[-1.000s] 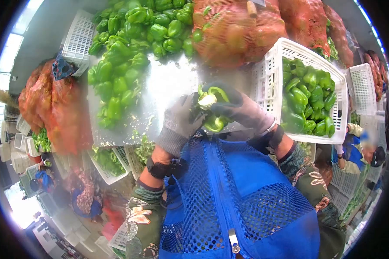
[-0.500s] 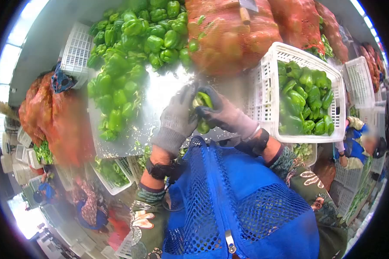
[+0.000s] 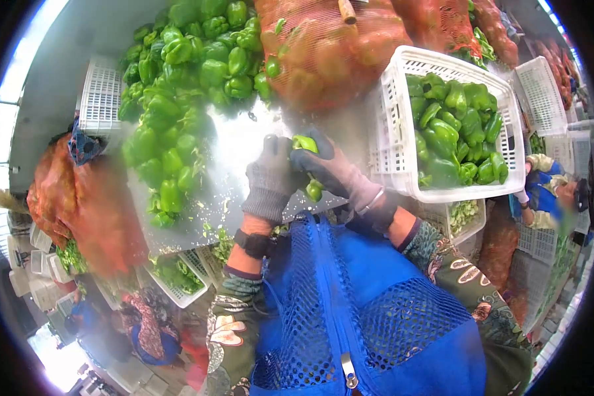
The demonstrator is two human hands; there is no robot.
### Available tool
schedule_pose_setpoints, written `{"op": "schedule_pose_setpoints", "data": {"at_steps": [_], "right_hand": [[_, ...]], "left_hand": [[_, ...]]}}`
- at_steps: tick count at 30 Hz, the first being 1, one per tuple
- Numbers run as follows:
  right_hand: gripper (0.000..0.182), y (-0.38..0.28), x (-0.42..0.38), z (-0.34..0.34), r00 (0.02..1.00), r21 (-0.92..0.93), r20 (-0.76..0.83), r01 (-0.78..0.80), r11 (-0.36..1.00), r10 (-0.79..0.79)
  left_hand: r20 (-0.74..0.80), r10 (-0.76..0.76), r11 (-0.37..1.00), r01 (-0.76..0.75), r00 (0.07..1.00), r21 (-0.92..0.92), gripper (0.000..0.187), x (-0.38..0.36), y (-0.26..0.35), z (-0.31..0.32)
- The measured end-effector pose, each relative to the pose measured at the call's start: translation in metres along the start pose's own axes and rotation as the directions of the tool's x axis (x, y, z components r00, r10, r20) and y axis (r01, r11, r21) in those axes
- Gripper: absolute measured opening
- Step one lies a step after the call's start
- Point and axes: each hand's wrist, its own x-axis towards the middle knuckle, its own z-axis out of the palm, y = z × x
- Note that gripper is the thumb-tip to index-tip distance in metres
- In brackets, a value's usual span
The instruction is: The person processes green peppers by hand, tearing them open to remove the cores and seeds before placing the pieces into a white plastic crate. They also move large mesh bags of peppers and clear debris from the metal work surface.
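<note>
Both my hands wear grey knit gloves with darker fingers and are close together over the metal table [image 3: 234, 142]. My right hand [image 3: 330, 168] is closed round a green bell pepper [image 3: 304, 143], whose top shows above the fingers. Right beside it, my left hand [image 3: 270, 178] has its fingers curled against the pepper's left side; what they hold is hidden. Below the fingers, a small green piece [image 3: 314, 191] shows between the hands, close to the table's near edge. Pale seeds and scraps lie scattered on the metal around my left hand.
A heap of green peppers [image 3: 171, 132] covers the table's left and back. Red mesh sacks [image 3: 330, 59] stand behind. A white crate [image 3: 406, 122] of peppers is at right; another crate [image 3: 201, 288] sits below left. A co-worker [image 3: 551, 191] is at far right, others lower left.
The view has shifted slightly. The pepper has turned in my hands, with its pale inside no longer showing. My left fingers have curled in tighter beside my right hand.
</note>
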Motion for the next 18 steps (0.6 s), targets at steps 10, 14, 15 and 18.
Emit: {"op": "schedule_pose_setpoints", "data": {"at_steps": [10, 14, 15, 18], "right_hand": [[0.032, 0.031, 0.006, -0.019, 0.951, 0.802, 0.269, -0.134, 0.583, -0.151], [0.032, 0.014, 0.002, -0.01, 0.931, 0.732, 0.22, 0.041, 0.681, -0.292], [0.032, 0.014, 0.0, -0.006, 0.9, 0.542, 0.143, 0.277, 0.793, -0.412], [0.036, 0.003, 0.002, 0.002, 0.951, 0.591, 0.223, 0.042, 0.805, -0.213]], "left_hand": [[0.05, -0.391, 0.223, 0.147, 0.919, -0.964, 0.02, -0.008, -0.03, -0.018], [-0.218, -0.458, 0.263, -0.103, 0.862, -0.959, 0.022, -0.009, -0.017, -0.048], [-0.332, -0.277, 0.598, -0.108, 0.902, -0.794, 0.022, -0.01, -0.017, -0.053], [-0.094, 0.046, 0.996, -0.038, 0.995, 0.086, 0.037, -0.012, 0.017, -0.07]]}}
